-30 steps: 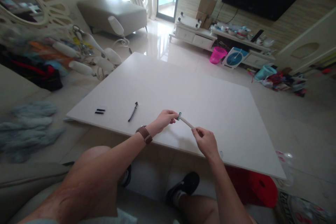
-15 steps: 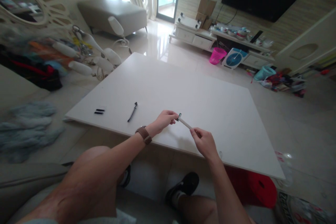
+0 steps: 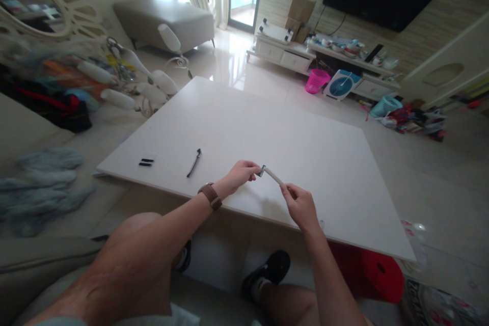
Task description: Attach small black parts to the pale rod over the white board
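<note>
A slim white stick with a small green-and-black head (image 3: 270, 173) hangs just above the near edge of the white square tabletop (image 3: 305, 137). The left hand (image 3: 240, 173) pinches its green head while the right hand (image 3: 300, 206) grips the pale shaft's lower end. A thin black curved strip (image 3: 193, 162) lies well apart on the tabletop.

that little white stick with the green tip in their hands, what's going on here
A seated person holds a thin white stick with a green tip over the near edge of a white table. The right hand pinches its lower end, and the left hand, with a brown wristwatch, has its fingertips at the green tip. Farther left on the table lie a slim black curved piece and two small black bars.
</note>
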Demonstrator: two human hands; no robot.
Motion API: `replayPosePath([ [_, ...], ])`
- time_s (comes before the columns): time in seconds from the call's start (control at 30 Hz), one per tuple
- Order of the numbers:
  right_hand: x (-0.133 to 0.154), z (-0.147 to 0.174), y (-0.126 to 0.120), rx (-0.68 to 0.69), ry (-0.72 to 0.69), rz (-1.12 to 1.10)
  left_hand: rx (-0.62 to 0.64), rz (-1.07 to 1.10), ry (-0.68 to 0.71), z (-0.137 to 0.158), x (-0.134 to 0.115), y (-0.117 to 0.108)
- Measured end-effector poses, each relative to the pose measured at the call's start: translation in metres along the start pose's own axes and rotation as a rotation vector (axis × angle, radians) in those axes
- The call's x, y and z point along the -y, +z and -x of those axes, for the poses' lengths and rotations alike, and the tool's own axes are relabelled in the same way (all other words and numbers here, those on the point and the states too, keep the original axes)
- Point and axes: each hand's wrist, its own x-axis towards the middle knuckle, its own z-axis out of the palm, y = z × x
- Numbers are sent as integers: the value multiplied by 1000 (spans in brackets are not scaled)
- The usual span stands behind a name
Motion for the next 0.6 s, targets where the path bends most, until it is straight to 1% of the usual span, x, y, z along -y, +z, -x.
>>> replayPosePath([
  [0.13,0,0,1,107,-18,-34,-23,-1,-1,-1,2,-1],
  [0.17,-1,0,1,106,-15,-36,-23,4,-2,-2,2,-2],
  [0.27,-3,0,2,4,11,-68,6,17,-8,-3,3,-2],
  [0.3,-4,0,3,-9,15,-93,12,20,-9,-3,4,-2],
  [0.43,-7,-1,2,115,14,-187,-1,24,-16,-3,3,-2],
  [0.47,-8,-2,2,109,20,-212,-3,23,-17,-3,3,-2],
  [0.57,-9,-3,1,-20,43,-249,22,17,-15,-3,3,-2],
  [0.6,-9,-4,2,-36,46,-236,33,15,-13,-3,4,-2],
])
